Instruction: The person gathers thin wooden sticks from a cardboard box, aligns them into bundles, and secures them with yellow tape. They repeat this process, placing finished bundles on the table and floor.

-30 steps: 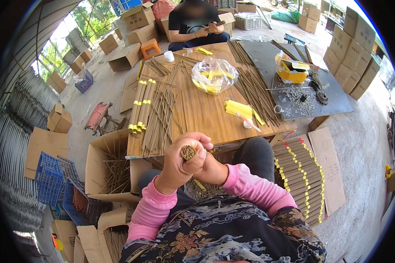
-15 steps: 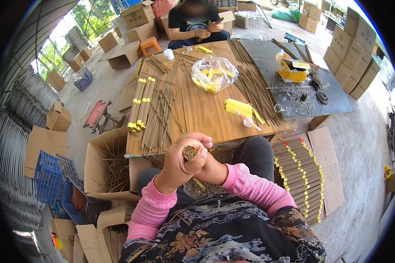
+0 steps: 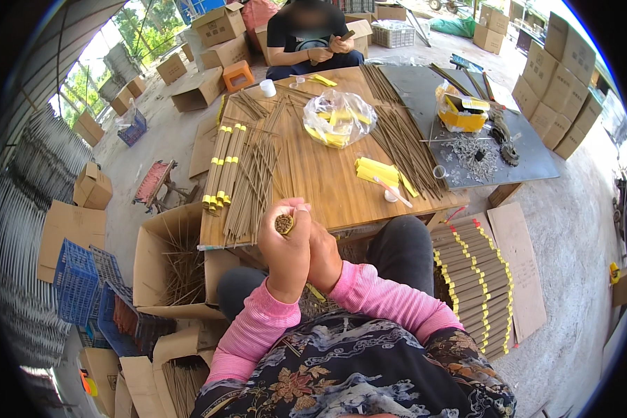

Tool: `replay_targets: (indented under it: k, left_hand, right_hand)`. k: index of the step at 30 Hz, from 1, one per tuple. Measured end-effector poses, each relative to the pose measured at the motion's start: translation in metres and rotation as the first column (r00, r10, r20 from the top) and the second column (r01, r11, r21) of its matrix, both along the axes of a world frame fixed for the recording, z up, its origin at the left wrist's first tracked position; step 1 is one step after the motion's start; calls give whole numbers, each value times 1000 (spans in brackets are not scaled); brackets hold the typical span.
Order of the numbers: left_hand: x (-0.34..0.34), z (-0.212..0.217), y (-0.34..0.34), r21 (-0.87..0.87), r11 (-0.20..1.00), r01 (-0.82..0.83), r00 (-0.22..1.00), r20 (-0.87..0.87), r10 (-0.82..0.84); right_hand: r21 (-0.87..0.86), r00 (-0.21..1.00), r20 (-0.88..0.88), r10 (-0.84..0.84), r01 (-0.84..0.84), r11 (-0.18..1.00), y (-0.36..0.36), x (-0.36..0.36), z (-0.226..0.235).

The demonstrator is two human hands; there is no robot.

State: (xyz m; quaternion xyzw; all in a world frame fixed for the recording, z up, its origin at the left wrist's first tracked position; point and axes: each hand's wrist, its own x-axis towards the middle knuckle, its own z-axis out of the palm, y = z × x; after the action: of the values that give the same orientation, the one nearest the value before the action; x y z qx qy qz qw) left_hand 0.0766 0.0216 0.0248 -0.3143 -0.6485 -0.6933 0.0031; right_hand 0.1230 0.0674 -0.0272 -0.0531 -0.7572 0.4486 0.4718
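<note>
Both hands come together over my lap, just off the table's near edge. My left hand point(image 3: 284, 256) is wrapped round a bundle of brown incense sticks point(image 3: 283, 223); its round end faces up, with a yellow rim showing beside it. My right hand point(image 3: 322, 255) is closed against the same bundle from the right, its fingers partly hidden behind the left hand. The rest of the bundle is hidden by my hands. Beyond them on the wooden table point(image 3: 313, 184) lie loose incense sticks point(image 3: 252, 184), yellow-banded bundles point(image 3: 224, 164) and yellow paper strips point(image 3: 376, 169).
A clear bag of yellow strips point(image 3: 338, 118) and a small white tub with a brush point(image 3: 392, 194) stand on the table. An open carton of sticks point(image 3: 146, 272) is at my left; rows of banded bundles point(image 3: 477, 289) lie at my right. Opposite, a person point(image 3: 310, 42) holds sticks.
My hands have shifted slightly left and up with the bundle, and the right hand has drawn closer round it. A yellow edge now shows at the bundle's end.
</note>
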Motion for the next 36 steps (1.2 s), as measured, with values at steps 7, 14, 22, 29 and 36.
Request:
replay_targets:
  k: [7, 14, 22, 29, 36]
  left_hand:
    - [-5, 17, -12, 44, 908, 417, 903, 95, -419]
    - [-20, 29, -24, -97, 856, 507, 861, 89, -500]
    - [-34, 26, -37, -189, 794, 577, 816, 181, -549]
    - [-6, -19, -47, -554, 472, 686, 710, 370, -599]
    - [1, -20, -47, -378, 354, 855, 515, 552, -656]
  right_hand:
    - [-338, 944, 64, 325, -285, 897, 19, -5, -9]
    - [-501, 844, 157, 513, -380, 778, 20, 13, 20]
    - [-753, 849, -267, 456, -479, 451, 63, 28, 58]
    - [-785, 847, -432, 310, -522, 333, 82, 41, 82]
    - [-735, 789, -416, 453, -585, 343, 95, 50, 80]
